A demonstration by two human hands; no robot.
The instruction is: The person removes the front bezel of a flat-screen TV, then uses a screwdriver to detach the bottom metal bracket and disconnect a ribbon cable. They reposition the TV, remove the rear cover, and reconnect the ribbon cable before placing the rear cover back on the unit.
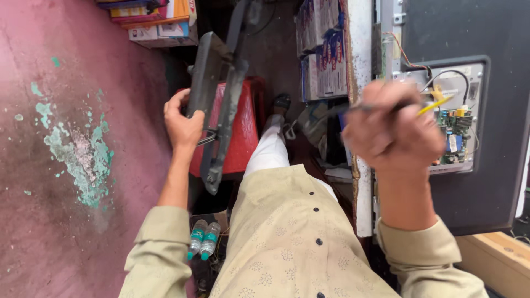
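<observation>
My left hand (184,123) grips a dark metal bracket-like frame (218,94) and holds it above a red plastic stool (245,132). My right hand (393,131) is closed around a thin tool with a yellow tip (436,104), close to the camera and blurred. The tip points at a green circuit board (457,138) in an opened panel on the back of a large dark flat screen (486,33). Wires (444,77) run above the board.
Stacks of boxes (157,19) stand at the top left, more packaged boxes (323,55) at top centre. Two small plastic bottles (203,239) lie by my left elbow. A worn red floor with flaking green paint (77,154) spreads left. A wooden ledge (499,256) is at lower right.
</observation>
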